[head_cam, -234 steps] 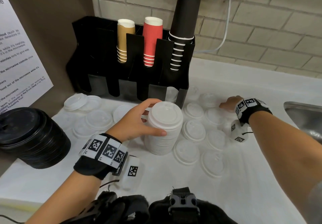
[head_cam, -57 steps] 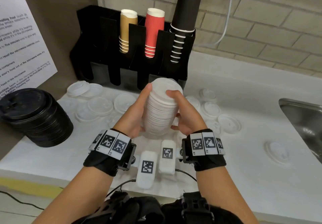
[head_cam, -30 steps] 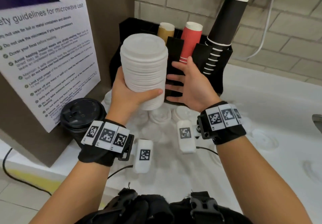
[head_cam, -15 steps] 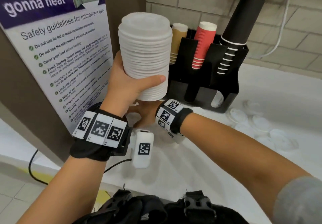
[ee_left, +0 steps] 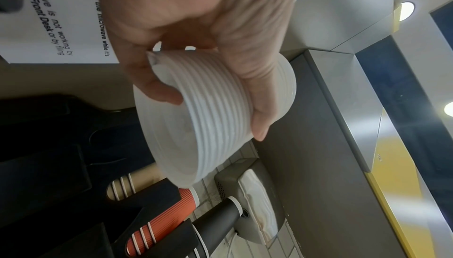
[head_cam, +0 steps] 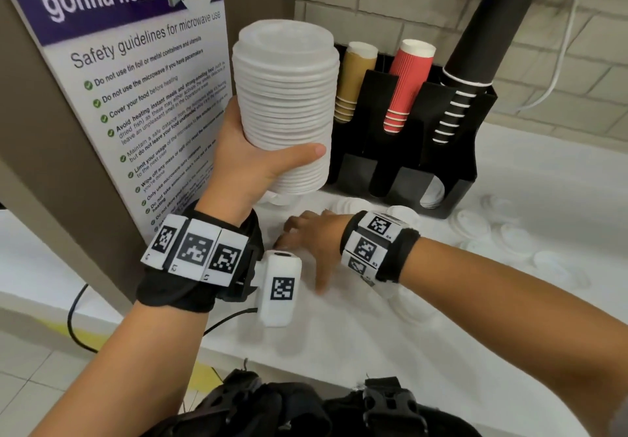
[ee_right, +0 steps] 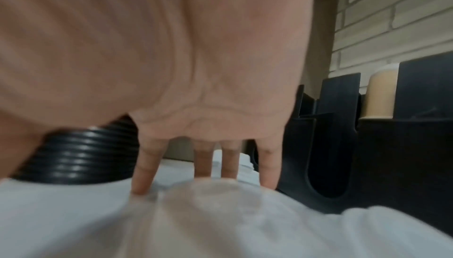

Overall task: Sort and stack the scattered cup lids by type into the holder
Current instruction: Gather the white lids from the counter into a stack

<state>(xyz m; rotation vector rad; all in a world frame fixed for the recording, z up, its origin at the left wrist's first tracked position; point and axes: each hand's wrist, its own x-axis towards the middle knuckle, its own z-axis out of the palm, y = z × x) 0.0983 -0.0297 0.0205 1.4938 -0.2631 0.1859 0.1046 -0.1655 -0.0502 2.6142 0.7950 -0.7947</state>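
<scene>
White plastic lids, nested in a tall stack [head_cam: 285, 107], were gripped in the left hand [head_cam: 251, 161], thumb across the front of the lower lids and fingers curled round the far side. The stack was held upright, clear of the counter [head_cam: 339, 328], in front of the left end of the black holder [head_cam: 452, 178]. In the left wrist view the same stack [ee_left: 215, 119] showed its ribbed side between thumb and fingers [ee_left: 255, 91].

The right hand [head_cam: 316, 243] lay low over the counter below the raised stack, palm down, fingers straight and spread; in the right wrist view its fingertips [ee_right: 143, 181] touched the white surface behind a blurred lid [ee_right: 220, 200]. Whether they pressed that lid could not be told.

A stack of black lids [ee_right: 78, 155] stood on the counter to the left of that hand. Loose white lids [head_cam: 509, 236] lay scattered toward the counter's right side, near the holder's right end. The holder stood at the back edge and carried tan cups [head_cam: 353, 79], red cups [head_cam: 406, 86] and black cups [head_cam: 475, 56] in its upper slots. A microwave safety poster [head_cam: 136, 90] hung at the left.
</scene>
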